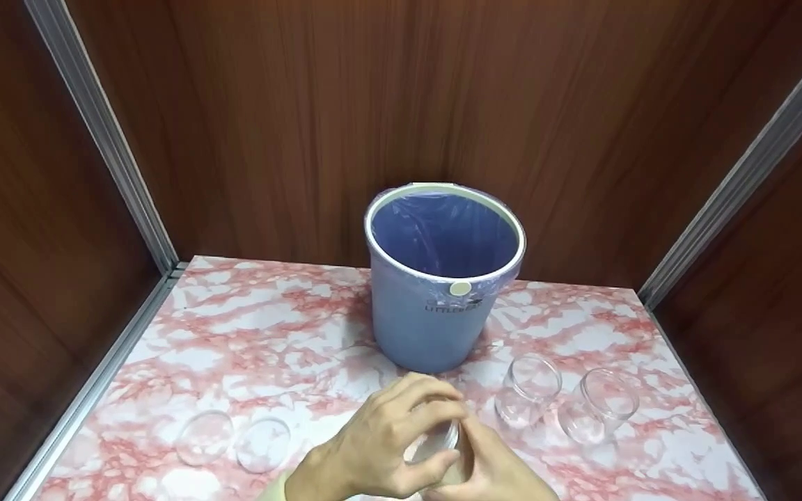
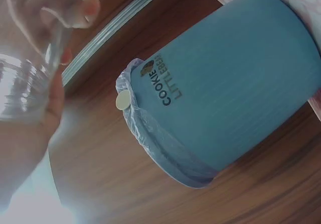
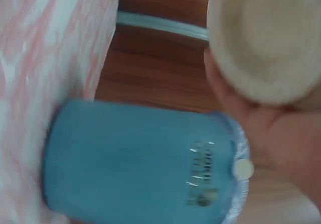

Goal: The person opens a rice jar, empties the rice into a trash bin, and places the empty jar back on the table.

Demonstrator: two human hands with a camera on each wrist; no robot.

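A clear plastic jar (image 2: 22, 91) with a ridged band is held between both hands, low in the head view. My left hand (image 1: 387, 438) curls its fingers and thumb round the jar's top, covering most of it. From the right, my right hand (image 1: 495, 463) grips the jar's side. In the right wrist view the jar's round end (image 3: 273, 33) looks beige, with the right hand's fingers behind it. I cannot tell whether the beige is the jar's contents. Two more clear jars, one at left (image 1: 528, 390) and one at right (image 1: 599, 407), stand to the right of the hands.
A blue bin (image 1: 436, 327) with a plastic liner and pale rim stands just beyond the hands. Two clear round lids, one at left (image 1: 206, 438) and one at right (image 1: 263, 445), lie left of them. Wood-grain panels (image 1: 289, 125) enclose the red-and-white marbled table (image 1: 248, 327).
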